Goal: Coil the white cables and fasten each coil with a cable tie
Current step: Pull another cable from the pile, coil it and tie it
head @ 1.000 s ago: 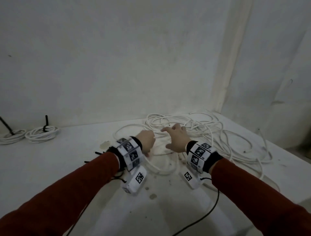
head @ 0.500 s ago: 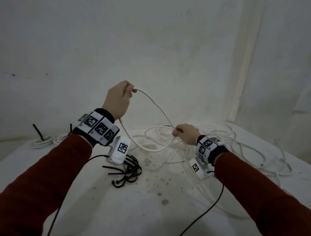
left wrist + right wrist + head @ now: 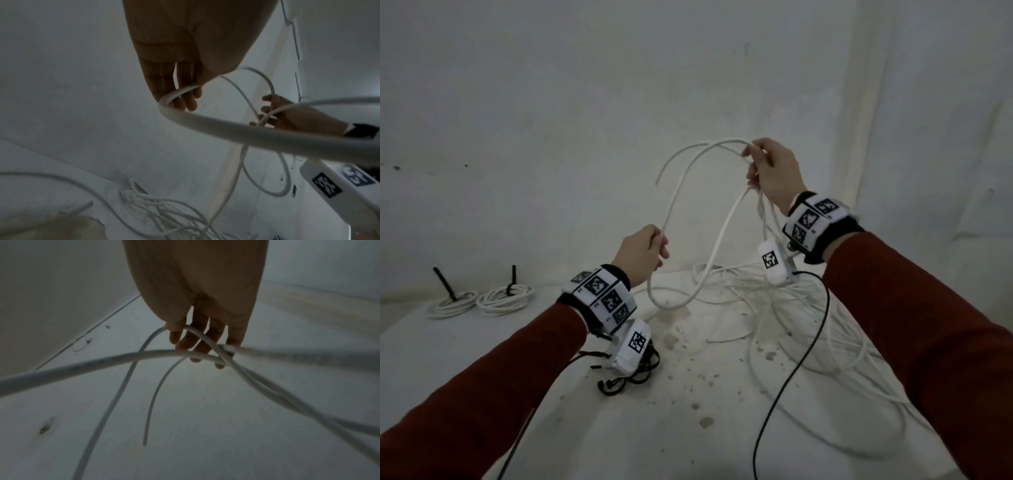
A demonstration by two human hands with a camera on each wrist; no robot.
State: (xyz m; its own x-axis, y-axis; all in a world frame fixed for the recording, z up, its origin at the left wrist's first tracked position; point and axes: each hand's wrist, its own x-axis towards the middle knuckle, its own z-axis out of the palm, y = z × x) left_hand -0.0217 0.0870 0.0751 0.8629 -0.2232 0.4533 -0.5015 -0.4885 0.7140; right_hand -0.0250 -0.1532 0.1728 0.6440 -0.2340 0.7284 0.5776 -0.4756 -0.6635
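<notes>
A white cable (image 3: 681,185) arcs in the air between both hands. My right hand (image 3: 774,171) is raised high and grips two or three strands of it, with the free end (image 3: 657,183) sticking out to the left. My left hand (image 3: 645,253) is lower and holds the same cable, which loops down under it. The left wrist view has my fingers (image 3: 180,97) curled round the cable (image 3: 226,128). Through the right wrist camera, the strands (image 3: 216,350) cross under my fingers (image 3: 193,344). A loose heap of white cable (image 3: 808,308) lies on the white table (image 3: 619,428).
Two finished coils (image 3: 479,301) with black ties lie at the table's far left. A bunch of black cable ties (image 3: 630,377) lies under my left wrist. A thin black wire (image 3: 791,370) runs from my right wrist across the table. White walls stand close behind.
My right hand has risen from the table heap to high on the right with cable strands. My left hand has dropped from its raised place and now holds the cable lower.
</notes>
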